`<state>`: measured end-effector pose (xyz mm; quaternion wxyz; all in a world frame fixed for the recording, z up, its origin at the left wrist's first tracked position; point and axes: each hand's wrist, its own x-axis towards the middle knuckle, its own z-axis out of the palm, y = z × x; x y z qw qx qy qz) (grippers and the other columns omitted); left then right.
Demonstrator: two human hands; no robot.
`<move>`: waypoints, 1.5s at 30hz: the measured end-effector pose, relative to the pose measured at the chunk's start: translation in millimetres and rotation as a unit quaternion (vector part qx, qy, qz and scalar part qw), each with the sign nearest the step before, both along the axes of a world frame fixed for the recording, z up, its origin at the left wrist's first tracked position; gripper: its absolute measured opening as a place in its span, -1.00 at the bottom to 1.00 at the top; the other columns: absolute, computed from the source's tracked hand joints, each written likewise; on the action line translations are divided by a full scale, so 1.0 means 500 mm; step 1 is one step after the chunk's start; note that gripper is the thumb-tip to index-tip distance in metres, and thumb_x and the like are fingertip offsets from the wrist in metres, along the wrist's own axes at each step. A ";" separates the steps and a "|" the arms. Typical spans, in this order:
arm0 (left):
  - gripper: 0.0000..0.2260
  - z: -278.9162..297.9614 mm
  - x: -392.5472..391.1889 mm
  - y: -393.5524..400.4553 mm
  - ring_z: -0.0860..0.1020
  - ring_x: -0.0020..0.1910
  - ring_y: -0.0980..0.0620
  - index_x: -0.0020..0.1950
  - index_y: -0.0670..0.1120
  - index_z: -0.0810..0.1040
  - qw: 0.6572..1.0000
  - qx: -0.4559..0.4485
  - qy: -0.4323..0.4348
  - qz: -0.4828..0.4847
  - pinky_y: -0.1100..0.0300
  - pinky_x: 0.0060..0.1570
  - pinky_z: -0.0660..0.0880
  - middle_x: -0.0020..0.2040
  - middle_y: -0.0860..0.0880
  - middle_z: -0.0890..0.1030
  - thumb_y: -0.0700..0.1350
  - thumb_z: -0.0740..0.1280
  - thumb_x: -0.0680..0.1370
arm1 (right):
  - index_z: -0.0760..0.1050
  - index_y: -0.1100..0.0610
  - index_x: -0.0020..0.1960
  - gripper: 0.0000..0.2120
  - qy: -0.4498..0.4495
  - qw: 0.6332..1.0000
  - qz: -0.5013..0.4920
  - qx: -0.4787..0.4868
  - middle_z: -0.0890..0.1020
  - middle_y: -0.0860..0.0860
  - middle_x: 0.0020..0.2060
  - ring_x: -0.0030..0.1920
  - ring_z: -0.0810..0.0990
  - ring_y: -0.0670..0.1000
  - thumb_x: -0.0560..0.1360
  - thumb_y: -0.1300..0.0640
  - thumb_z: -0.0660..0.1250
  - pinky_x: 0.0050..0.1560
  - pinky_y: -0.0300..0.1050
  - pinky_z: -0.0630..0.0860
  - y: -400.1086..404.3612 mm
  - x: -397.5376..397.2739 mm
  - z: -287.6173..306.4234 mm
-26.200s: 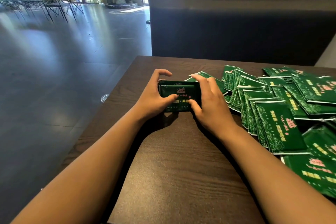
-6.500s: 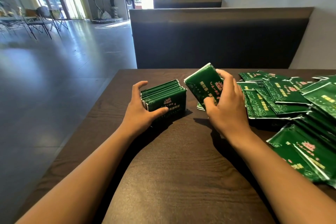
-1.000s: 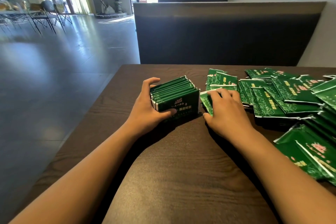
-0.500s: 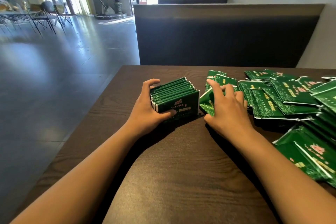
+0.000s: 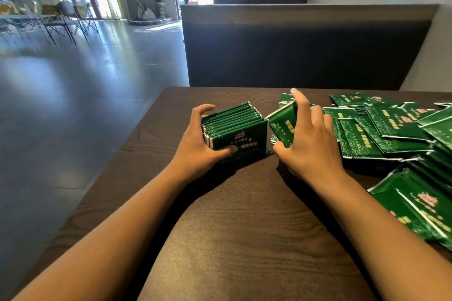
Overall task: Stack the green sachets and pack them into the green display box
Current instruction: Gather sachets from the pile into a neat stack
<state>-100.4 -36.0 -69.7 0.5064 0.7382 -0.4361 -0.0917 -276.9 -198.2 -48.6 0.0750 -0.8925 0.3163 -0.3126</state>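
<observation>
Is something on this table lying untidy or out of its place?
Yes. The loose sachets on the table's right side lie scattered and overlapping at mixed angles. By contrast, those in the display box, gripped by the left hand, stand in a neat row. Nothing looks torn or spilled.

free: near table [image 5: 244, 239] | blocked right: loose sachets [image 5: 391, 134] | far: bench back [image 5: 305, 56]
</observation>
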 end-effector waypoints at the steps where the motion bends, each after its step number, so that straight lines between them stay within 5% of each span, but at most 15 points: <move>1: -0.17 -0.002 0.000 0.001 0.57 0.26 0.05 0.47 0.19 0.21 1.000 0.001 0.001 0.001 -0.11 0.32 0.56 0.27 0.06 0.54 -0.17 0.63 0.39 | -0.03 -0.08 0.62 -0.01 -0.019 1.000 0.004 -0.002 0.40 0.08 0.13 0.05 0.30 0.06 0.37 0.02 0.49 0.01 -0.03 0.36 0.000 0.000 0.000; 6: -0.16 -0.002 0.003 0.000 0.58 0.26 0.04 0.46 0.23 0.21 1.000 -0.001 0.002 0.003 -0.13 0.31 0.57 0.27 0.03 0.55 -0.16 0.64 0.38 | -0.01 -0.06 0.60 -0.06 -0.103 0.994 0.032 0.012 0.37 0.09 0.18 0.03 0.33 0.03 0.39 0.06 0.47 0.02 -0.04 0.35 0.003 -0.002 0.008; 10: -0.16 -0.003 0.003 -0.002 0.57 0.27 0.05 0.46 0.21 0.21 1.000 -0.003 0.001 0.001 -0.12 0.31 0.56 0.27 0.05 0.53 -0.17 0.63 0.38 | 0.01 -0.06 0.57 -0.09 -0.146 0.984 0.094 0.026 0.33 0.07 0.25 0.07 0.48 0.06 0.40 0.09 0.49 0.01 0.05 0.55 0.003 0.000 0.011; 14: -0.17 -0.004 0.003 -0.001 0.57 0.26 0.07 0.47 0.17 0.22 1.000 -0.007 -0.005 0.000 -0.10 0.32 0.56 0.27 0.08 0.52 -0.17 0.64 0.38 | 0.00 -0.09 0.56 0.00 -0.111 0.982 0.153 0.027 0.36 0.10 0.37 0.25 0.39 0.02 0.36 0.09 0.59 0.22 -0.04 0.41 0.011 0.007 0.002; 19: -0.13 -0.005 0.006 -0.002 0.55 0.30 0.07 0.49 0.15 0.19 1.000 0.000 -0.015 -0.008 -0.10 0.38 0.51 0.30 0.07 0.51 -0.15 0.65 0.37 | -0.01 -0.13 0.58 0.13 -0.058 0.983 0.170 0.024 0.42 0.08 0.37 0.31 0.41 0.10 0.29 0.14 0.67 0.24 -0.10 0.33 0.028 0.015 -0.007; 25: -0.05 -0.005 0.009 0.000 0.54 0.33 0.06 0.50 0.20 0.13 1.000 0.014 -0.002 -0.023 -0.12 0.40 0.49 0.31 0.06 0.52 -0.09 0.68 0.33 | 0.15 -0.03 0.49 -0.13 -0.088 0.979 0.180 0.040 0.46 -0.01 0.24 0.23 0.39 -0.09 0.37 0.24 0.59 0.23 -0.18 0.34 0.025 0.011 0.000; 30: 0.01 -0.004 0.008 0.000 0.53 0.35 0.03 0.51 0.23 0.11 0.999 0.014 0.017 -0.035 -0.14 0.42 0.48 0.35 0.02 0.50 0.05 0.70 0.27 | 0.31 0.12 0.41 -0.37 -0.120 0.976 0.184 0.016 0.41 -0.06 0.02 0.03 0.45 0.03 0.39 0.40 0.38 0.08 -0.07 0.42 0.025 0.014 -0.001; 35: 0.07 -0.001 0.007 0.001 0.53 0.36 0.05 0.52 0.22 0.09 0.999 0.007 0.021 -0.049 -0.11 0.43 0.47 0.35 0.03 0.48 0.21 0.69 0.20 | 0.53 0.06 0.09 -0.70 -0.064 0.980 0.172 -0.078 0.59 -0.08 -0.07 0.00 0.49 0.08 0.38 0.25 0.36 0.01 -0.06 0.19 0.022 0.023 -0.011; 38: 0.06 -0.001 0.011 0.002 0.51 0.36 0.07 0.50 0.24 0.09 0.998 0.004 0.020 -0.056 -0.06 0.43 0.47 0.36 0.05 0.46 0.21 0.69 0.21 | 0.58 -0.02 0.08 -0.71 -0.045 0.979 0.180 -0.087 0.60 -0.12 0.03 0.13 0.47 0.03 0.37 0.13 0.33 0.04 -0.12 0.07 0.035 0.028 -0.011; 45: -0.04 -0.010 0.009 -0.006 0.57 0.31 0.03 0.50 0.20 0.11 0.998 -0.013 0.005 -0.066 0.00 0.35 0.55 0.32 0.04 0.47 -0.18 0.67 0.35 | 0.57 -0.15 0.24 -0.58 -0.029 0.983 0.168 -0.072 0.43 0.00 0.35 0.39 0.29 0.08 0.41 0.05 0.51 0.22 0.02 0.15 0.051 0.030 -0.007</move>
